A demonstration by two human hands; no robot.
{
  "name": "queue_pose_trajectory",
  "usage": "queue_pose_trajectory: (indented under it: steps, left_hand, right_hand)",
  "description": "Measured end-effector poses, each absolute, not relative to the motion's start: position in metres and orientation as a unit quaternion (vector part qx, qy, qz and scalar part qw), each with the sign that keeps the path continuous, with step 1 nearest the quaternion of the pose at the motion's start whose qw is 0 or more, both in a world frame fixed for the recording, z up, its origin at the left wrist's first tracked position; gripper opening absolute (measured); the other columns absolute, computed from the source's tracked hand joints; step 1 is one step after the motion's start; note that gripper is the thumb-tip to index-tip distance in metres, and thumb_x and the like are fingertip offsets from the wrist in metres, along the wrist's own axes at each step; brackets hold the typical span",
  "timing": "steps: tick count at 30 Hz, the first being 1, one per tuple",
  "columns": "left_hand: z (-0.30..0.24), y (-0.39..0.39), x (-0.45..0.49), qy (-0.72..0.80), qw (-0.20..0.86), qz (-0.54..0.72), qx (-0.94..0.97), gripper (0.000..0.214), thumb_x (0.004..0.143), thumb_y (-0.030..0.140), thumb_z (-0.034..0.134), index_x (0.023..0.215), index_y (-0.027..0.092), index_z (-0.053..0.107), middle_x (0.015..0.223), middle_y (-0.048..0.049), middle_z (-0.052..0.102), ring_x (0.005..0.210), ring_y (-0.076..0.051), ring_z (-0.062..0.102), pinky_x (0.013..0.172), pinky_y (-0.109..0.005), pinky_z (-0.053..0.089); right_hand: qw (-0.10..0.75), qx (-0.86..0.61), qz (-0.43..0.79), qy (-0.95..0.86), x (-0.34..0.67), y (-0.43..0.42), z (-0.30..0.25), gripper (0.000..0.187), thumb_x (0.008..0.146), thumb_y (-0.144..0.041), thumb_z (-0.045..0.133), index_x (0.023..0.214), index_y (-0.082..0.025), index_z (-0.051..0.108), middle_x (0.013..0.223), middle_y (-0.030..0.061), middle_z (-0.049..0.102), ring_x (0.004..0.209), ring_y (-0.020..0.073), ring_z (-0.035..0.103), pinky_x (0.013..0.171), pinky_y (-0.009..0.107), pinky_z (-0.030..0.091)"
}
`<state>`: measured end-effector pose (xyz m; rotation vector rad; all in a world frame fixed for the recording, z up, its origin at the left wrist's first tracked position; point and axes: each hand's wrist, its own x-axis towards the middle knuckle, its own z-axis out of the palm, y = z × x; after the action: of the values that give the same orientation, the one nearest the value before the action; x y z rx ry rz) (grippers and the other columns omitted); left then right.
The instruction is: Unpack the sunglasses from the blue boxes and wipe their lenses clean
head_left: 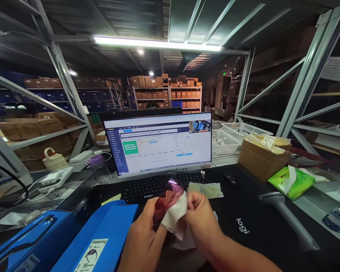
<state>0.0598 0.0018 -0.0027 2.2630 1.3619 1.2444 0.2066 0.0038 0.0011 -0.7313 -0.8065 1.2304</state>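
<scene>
In front of the keyboard, my left hand (144,234) is closed around a shiny reddish tinted lens (174,186), which looks curved and is partly hidden by fingers and cloth. My right hand (201,213) pinches a white cloth (175,217) with a zigzag edge, draped against the near side of the lens. To the left lies a blue box (110,230) with a "Wakening" label picturing dark curved eyewear. Beyond my right hand, a pale greenish packet (206,189) rests at the keyboard's edge.
A monitor (161,151) stands behind the black keyboard (138,187). On the right are a barcode scanner (289,219), a mouse (230,180), a cardboard box (260,158), a green tissue pack (291,181) and a water bottle (337,218). At left stands a purple-lidded jar (99,168).
</scene>
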Motion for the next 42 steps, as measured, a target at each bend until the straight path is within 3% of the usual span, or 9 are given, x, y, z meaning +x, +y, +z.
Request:
queue_pose_trajectory:
  steps: [6,12,15,19,27,31,34,37,42]
  left_hand:
    - [-0.002,-0.002,0.058,0.396,0.006,0.425,0.814,0.032,0.092,0.026,0.05,0.124,0.026,0.052,0.101,-0.0003,0.075,0.083,-0.017,0.074,0.066,-0.023,0.056]
    - [0.001,-0.001,0.057,0.392,0.006,0.427,0.815,0.034,0.091,0.022,0.049,0.125,0.027,0.052,0.107,-0.0008,0.074,0.088,-0.017,0.073,0.069,-0.023,0.057]
    - [0.002,0.0,0.054,0.418,0.021,0.446,0.791,0.035,0.089,0.021,0.049,0.123,0.025,0.054,0.109,-0.0026,0.074,0.09,-0.019,0.072,0.072,-0.025,0.057]
    - [0.003,0.001,0.05,0.436,0.067,0.446,0.779,0.034,0.086,0.021,0.049,0.12,0.023,0.056,0.106,-0.0044,0.074,0.089,-0.021,0.072,0.07,-0.028,0.058]
    - [0.015,-0.002,0.052,0.393,0.139,0.363,0.833,0.043,0.087,0.02,0.051,0.129,0.028,0.056,0.119,-0.0014,0.072,0.102,-0.02,0.07,0.086,-0.028,0.056]
    - [0.014,-0.003,0.053,0.399,0.132,0.374,0.826,0.044,0.086,0.018,0.049,0.128,0.027,0.057,0.116,-0.002,0.073,0.096,-0.02,0.071,0.082,-0.029,0.058]
    - [0.004,0.001,0.053,0.426,0.089,0.416,0.798,0.044,0.085,0.019,0.049,0.128,0.023,0.056,0.115,-0.0066,0.072,0.098,-0.023,0.071,0.083,-0.034,0.059]
    - [-0.001,0.007,0.054,0.447,0.073,0.427,0.783,0.045,0.083,0.018,0.049,0.128,0.02,0.056,0.115,-0.0088,0.073,0.1,-0.025,0.072,0.082,-0.035,0.06]
    - [0.006,0.009,0.055,0.383,0.061,0.4,0.83,0.045,0.084,0.018,0.05,0.128,0.023,0.058,0.121,-0.0061,0.072,0.106,-0.022,0.071,0.089,-0.032,0.059]
  right_hand:
    - [0.664,-0.296,0.628,-0.279,0.233,0.013,0.013,0.036,0.042,-0.003,0.071,0.052,-0.02,0.04,0.049,-0.0083,0.048,0.047,0.0072,0.04,0.044,0.017,0.032]
    - [0.665,-0.277,0.635,-0.278,0.224,0.011,0.011,0.024,0.056,-0.02,0.083,0.07,-0.018,0.064,0.068,-0.0002,0.067,0.061,0.0126,0.055,0.062,0.025,0.048]
    - [0.672,-0.315,0.562,-0.365,0.214,0.007,0.004,0.02,0.054,-0.012,0.075,0.059,-0.019,0.057,0.059,-0.0035,0.058,0.056,0.0106,0.048,0.056,0.022,0.041]
    - [0.666,-0.342,0.42,-0.513,0.21,0.004,-0.004,0.035,0.049,-0.002,0.064,0.043,-0.019,0.035,0.056,-0.0048,0.05,0.057,0.0097,0.045,0.055,0.022,0.036]
    - [0.639,-0.309,0.635,-0.304,0.234,0.007,0.019,0.031,0.046,-0.011,0.086,0.058,-0.018,0.058,0.061,-0.0026,0.066,0.055,0.0127,0.057,0.056,0.025,0.049]
    - [0.664,-0.285,0.631,-0.282,0.226,0.006,0.02,0.027,0.051,-0.023,0.09,0.067,-0.018,0.068,0.066,0.001,0.07,0.059,0.0144,0.061,0.061,0.027,0.053]
    - [0.697,-0.329,0.532,-0.35,0.206,0.001,0.003,0.02,0.053,-0.017,0.083,0.059,-0.019,0.064,0.058,-0.0021,0.062,0.055,0.0125,0.052,0.055,0.025,0.046]
    - [0.706,-0.382,0.427,-0.416,0.196,-0.002,-0.011,0.032,0.048,-0.006,0.074,0.043,-0.02,0.046,0.049,-0.0057,0.048,0.052,0.0097,0.039,0.05,0.023,0.035]
    - [0.684,-0.319,0.581,-0.305,0.213,0.008,0.004,0.026,0.047,-0.014,0.08,0.056,-0.02,0.056,0.056,-0.0044,0.058,0.055,0.0117,0.048,0.056,0.025,0.043]
